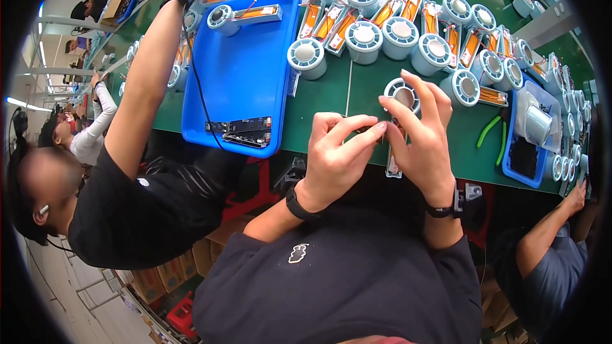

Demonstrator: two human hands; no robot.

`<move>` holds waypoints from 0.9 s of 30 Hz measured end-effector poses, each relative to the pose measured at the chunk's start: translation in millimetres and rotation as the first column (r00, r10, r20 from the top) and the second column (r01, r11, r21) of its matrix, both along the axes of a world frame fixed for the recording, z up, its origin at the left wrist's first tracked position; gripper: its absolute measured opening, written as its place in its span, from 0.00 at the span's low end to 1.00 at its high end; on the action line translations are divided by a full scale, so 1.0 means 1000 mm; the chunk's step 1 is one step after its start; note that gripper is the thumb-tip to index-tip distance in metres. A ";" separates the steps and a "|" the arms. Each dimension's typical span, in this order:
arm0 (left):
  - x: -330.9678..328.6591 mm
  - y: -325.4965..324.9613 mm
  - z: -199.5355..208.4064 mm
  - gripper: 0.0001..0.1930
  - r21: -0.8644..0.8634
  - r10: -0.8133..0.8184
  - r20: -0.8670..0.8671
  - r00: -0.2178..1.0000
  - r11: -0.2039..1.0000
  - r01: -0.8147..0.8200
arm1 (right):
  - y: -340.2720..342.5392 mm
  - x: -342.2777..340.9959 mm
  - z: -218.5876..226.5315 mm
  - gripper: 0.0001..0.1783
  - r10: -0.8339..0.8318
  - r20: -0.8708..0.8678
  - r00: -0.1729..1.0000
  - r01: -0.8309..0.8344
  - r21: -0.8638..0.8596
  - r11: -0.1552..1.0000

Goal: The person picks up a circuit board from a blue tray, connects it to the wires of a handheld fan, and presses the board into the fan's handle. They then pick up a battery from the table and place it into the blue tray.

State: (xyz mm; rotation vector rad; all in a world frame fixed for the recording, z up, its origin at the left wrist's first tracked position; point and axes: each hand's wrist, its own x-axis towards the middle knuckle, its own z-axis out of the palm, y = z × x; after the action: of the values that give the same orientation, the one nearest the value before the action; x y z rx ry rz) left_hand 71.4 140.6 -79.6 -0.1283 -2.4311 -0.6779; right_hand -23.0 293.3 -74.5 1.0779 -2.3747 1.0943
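Observation:
My left hand (341, 153) is closed in a pinch, its thumb and index finger around a small dark piece, mostly hidden by the fingertips. Beside it, my right hand (422, 130) has its fingers curved and apart, the thumb tip close to my left thumb. Under both hands lies a light-blue handheld device with a round vented head (403, 94). Its narrow handle (393, 167) shows between my hands at the table's front edge. I cannot tell whether the small piece is joined to the device.
Several similar devices (364, 41) with open handles and orange insides crowd the far side. At left, a blue tray (236, 89) holds one device and black circuit boards (248, 131). Green-handled pliers (491, 132) and a blue bin (534, 181) lie right. A co-worker's arm (143, 83) reaches past the tray.

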 end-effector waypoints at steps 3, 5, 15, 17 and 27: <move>0.005 0.000 -0.004 0.20 0.140 -0.040 0.092 0.995 0.990 0.027 | -0.004 -0.002 -0.005 0.10 0.012 -0.044 0.999 -0.011 0.017 1.000; 0.005 0.000 -0.007 0.20 0.212 -0.063 0.136 0.989 0.977 0.033 | -0.003 -0.004 -0.012 0.09 0.028 -0.043 0.999 -0.028 0.008 1.000; -0.007 -0.014 -0.007 0.19 0.588 -0.284 0.106 0.953 0.791 0.171 | 0.019 0.003 -0.026 0.07 0.242 0.263 0.934 -0.162 -0.293 0.942; -0.009 -0.015 -0.009 0.19 0.601 -0.311 0.091 0.946 0.775 0.196 | 0.017 0.006 -0.021 0.07 0.251 0.469 0.847 -0.082 -0.352 0.933; -0.012 -0.016 -0.010 0.18 0.630 -0.363 0.125 0.923 0.748 0.209 | 0.019 0.000 -0.018 0.08 0.314 0.373 0.873 -0.205 -0.304 0.930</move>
State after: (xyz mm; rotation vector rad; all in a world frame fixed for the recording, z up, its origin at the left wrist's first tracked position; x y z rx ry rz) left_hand 59.7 124.8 -90.1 -0.1690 -2.2958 -1.6787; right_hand -22.7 312.5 -92.2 1.1910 -2.3337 1.8390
